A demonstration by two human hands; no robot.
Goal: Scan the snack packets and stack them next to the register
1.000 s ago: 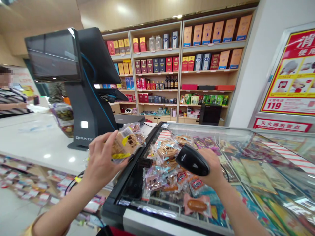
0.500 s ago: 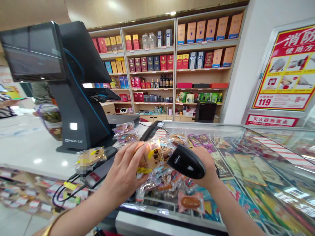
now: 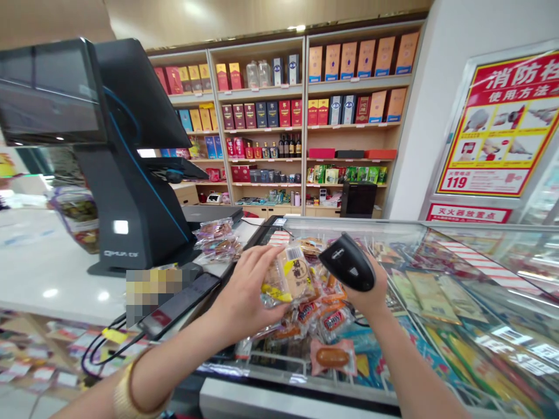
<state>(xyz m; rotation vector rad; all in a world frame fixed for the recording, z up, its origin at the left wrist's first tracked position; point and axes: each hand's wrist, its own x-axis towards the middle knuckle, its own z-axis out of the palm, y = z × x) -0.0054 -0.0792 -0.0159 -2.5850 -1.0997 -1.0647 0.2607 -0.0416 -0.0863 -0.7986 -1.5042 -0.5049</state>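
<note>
My left hand [image 3: 248, 294] grips a clear-and-yellow packaged snack [image 3: 292, 273], which looks like bread or cake, with its barcode facing up. My right hand [image 3: 371, 291] is closed around a black handheld barcode scanner [image 3: 348, 262], its head just right of the packet and apart from it. Below both hands, several wrapped sausages [image 3: 334, 319] and other snack packets lie on the glass top of a freezer. A single sausage in a pinkish wrapper [image 3: 332, 356] lies nearest me. The scanner's trigger and my right fingertips are mostly hidden.
A dark point-of-sale terminal [image 3: 135, 192] stands on the white counter [image 3: 26, 262] at left. Beside it lie a phone-like device [image 3: 179, 305] with cables and a pile of snack packets [image 3: 217, 241]. The glass-topped freezer [image 3: 437, 233] extends right. Shelves of boxes [image 3: 262, 116] stand behind.
The scanner has risen slightly and turned in my right hand. My left hand has moved the snack packet a little to the right, and its barcode has tilted. The view has shifted slightly right.
</note>
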